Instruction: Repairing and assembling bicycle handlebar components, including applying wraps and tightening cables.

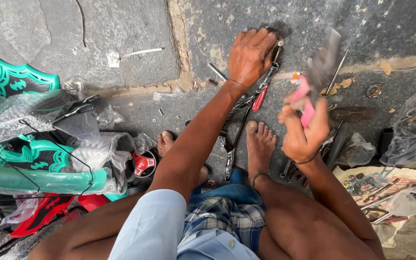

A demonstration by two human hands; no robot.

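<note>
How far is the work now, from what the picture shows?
Early stage, it seems. Done: tools laid out on the floor. In hand: right hand lifts pink-handled pliers; left hand presses a metal part. Left: teal bicycle frame remains in plastic wrap.

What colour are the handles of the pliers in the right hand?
Pink, on the pliers held raised in the right hand; the head view shows it.
</note>
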